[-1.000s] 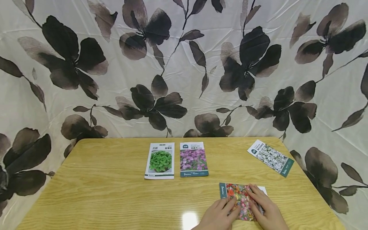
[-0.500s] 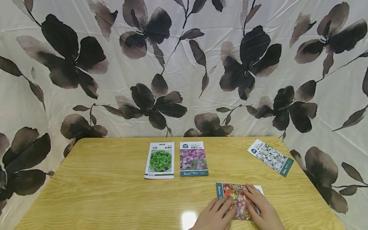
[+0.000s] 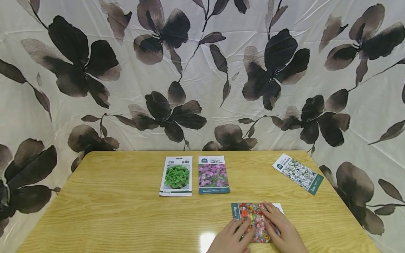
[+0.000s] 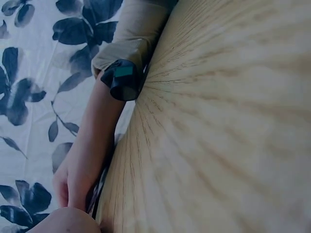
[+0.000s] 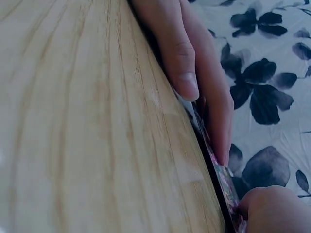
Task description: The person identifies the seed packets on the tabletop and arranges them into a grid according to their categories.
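Observation:
A seed packet (image 3: 257,225) with mixed red, pink and yellow flowers lies turned sideways on the wooden table (image 3: 104,218), its green band pointing left. Straight fingers of the left hand (image 3: 232,236) rest on its lower left part. Across its right part lies the right hand (image 3: 282,228), fingers extended. The right wrist view has the packet edge-on, low against the tabletop, with the left hand (image 5: 187,58) over it and part of the right hand (image 5: 272,211) at the bottom. In the left wrist view the right forearm (image 4: 92,126) reaches in.
Farther back, a green-leaf seed packet (image 3: 175,176) and a purple-flower packet (image 3: 213,175) lie side by side. A white-flower packet (image 3: 298,174) lies slanted near the right edge. Behind the table hangs a floral cloth (image 3: 202,77).
Both hands have slid leftward along the table, and the mixed-flower packet under them has moved left with them. The other three packets have stayed in place.

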Action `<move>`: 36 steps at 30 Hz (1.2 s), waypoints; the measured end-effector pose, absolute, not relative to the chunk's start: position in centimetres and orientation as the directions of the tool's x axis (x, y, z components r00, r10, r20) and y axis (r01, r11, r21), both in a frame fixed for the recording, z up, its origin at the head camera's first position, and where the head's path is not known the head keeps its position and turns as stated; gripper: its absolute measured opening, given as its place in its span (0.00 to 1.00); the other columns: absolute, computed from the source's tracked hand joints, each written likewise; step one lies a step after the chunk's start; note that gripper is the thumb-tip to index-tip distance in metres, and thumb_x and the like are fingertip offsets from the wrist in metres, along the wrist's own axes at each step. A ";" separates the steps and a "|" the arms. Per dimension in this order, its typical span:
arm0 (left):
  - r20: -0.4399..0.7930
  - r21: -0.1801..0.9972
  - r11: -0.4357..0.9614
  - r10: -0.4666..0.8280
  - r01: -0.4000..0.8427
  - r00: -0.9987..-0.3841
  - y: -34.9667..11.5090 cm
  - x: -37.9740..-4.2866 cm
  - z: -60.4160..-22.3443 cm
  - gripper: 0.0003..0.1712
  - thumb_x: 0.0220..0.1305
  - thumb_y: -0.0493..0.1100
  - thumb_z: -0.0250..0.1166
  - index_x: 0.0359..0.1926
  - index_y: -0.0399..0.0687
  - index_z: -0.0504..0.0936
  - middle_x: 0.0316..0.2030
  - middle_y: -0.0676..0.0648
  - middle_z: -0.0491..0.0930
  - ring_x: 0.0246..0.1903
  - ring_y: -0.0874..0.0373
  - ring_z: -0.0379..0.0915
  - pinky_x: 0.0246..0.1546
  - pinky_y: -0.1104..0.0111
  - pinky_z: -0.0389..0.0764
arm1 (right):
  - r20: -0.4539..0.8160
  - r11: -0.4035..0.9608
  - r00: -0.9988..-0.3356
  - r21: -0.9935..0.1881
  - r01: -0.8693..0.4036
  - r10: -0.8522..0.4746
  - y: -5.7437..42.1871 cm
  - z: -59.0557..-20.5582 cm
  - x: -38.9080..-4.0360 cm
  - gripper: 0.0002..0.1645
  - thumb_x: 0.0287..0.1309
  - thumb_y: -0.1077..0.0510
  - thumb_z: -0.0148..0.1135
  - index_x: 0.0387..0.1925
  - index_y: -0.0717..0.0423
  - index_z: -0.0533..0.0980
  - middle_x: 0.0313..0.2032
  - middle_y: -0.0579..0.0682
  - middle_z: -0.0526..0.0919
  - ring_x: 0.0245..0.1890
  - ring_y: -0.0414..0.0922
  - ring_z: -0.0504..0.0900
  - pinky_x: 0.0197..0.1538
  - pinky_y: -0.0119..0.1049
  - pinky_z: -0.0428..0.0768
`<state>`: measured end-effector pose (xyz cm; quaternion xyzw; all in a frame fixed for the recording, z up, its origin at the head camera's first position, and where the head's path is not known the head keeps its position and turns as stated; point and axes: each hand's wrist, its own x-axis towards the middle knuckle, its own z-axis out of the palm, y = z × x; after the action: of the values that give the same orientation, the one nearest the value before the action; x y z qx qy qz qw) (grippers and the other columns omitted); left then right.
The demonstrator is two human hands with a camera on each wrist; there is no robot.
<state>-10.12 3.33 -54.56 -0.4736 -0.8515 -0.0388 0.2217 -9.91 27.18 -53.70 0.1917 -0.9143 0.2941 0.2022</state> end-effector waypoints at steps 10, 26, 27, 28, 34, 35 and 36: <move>0.429 -0.174 0.553 0.787 0.815 -0.442 2.3 -9.9 -54.7 0.28 0.80 0.57 0.37 0.68 0.54 0.72 0.68 0.46 0.69 0.59 0.57 0.69 0.58 0.66 0.75 | 0.526 0.734 -0.807 -0.432 -0.524 -0.266 26.4 -53.7 -10.1 0.29 0.57 0.66 0.68 0.62 0.53 0.77 0.63 0.56 0.76 0.70 0.36 0.63 0.65 0.15 0.52; 0.392 -0.132 0.545 0.796 0.828 -0.462 0.2 -10.4 -54.3 0.27 0.80 0.56 0.40 0.70 0.55 0.70 0.70 0.47 0.65 0.61 0.57 0.67 0.60 0.68 0.71 | 0.538 0.717 -0.789 -0.419 -0.557 -0.298 24.9 -53.6 -10.9 0.29 0.57 0.66 0.69 0.62 0.54 0.78 0.64 0.57 0.75 0.64 0.55 0.72 0.66 0.18 0.52; 0.402 -0.115 0.544 0.791 0.831 -0.461 0.1 -10.4 -54.3 0.26 0.80 0.55 0.41 0.70 0.55 0.70 0.70 0.47 0.66 0.61 0.57 0.68 0.60 0.68 0.72 | 0.538 0.715 -0.787 -0.419 -0.559 -0.301 24.7 -53.6 -11.0 0.29 0.56 0.65 0.69 0.61 0.54 0.78 0.64 0.57 0.75 0.64 0.57 0.72 0.67 0.18 0.52; 0.414 -0.102 0.540 0.787 0.835 -0.458 -0.1 -10.5 -54.4 0.26 0.79 0.55 0.42 0.70 0.55 0.71 0.70 0.47 0.67 0.60 0.58 0.68 0.59 0.69 0.72 | 0.539 0.712 -0.785 -0.419 -0.564 -0.305 24.6 -53.6 -11.0 0.29 0.56 0.66 0.69 0.61 0.54 0.78 0.64 0.57 0.75 0.63 0.58 0.72 0.67 0.18 0.52; 0.477 -0.044 0.522 0.760 0.852 -0.441 -1.4 -10.9 -54.6 0.23 0.77 0.50 0.49 0.67 0.55 0.75 0.67 0.48 0.70 0.57 0.60 0.70 0.57 0.69 0.73 | 0.534 0.704 -0.779 -0.412 -0.579 -0.328 23.6 -53.6 -11.4 0.29 0.57 0.65 0.69 0.61 0.54 0.78 0.64 0.56 0.75 0.63 0.59 0.73 0.67 0.19 0.52; 0.486 -0.043 0.521 0.756 0.852 -0.438 -1.6 -10.9 -54.6 0.22 0.77 0.50 0.49 0.66 0.55 0.75 0.67 0.48 0.70 0.57 0.60 0.70 0.57 0.69 0.73 | 0.532 0.704 -0.780 -0.411 -0.579 -0.331 23.5 -53.6 -11.4 0.29 0.57 0.64 0.69 0.61 0.54 0.78 0.65 0.56 0.75 0.63 0.58 0.73 0.67 0.20 0.51; 0.492 -0.046 0.521 0.755 0.852 -0.434 -1.7 -10.9 -54.6 0.22 0.77 0.50 0.50 0.66 0.55 0.75 0.67 0.48 0.70 0.57 0.59 0.70 0.57 0.69 0.73 | 0.529 0.703 -0.780 -0.410 -0.580 -0.335 23.3 -53.6 -11.5 0.29 0.57 0.64 0.69 0.62 0.54 0.78 0.65 0.56 0.75 0.63 0.58 0.73 0.68 0.20 0.51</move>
<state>-10.86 -1.74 -54.60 -0.4781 -0.8404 -0.1050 0.2327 -11.45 23.33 -53.62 0.2547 -0.8980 0.2888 0.2128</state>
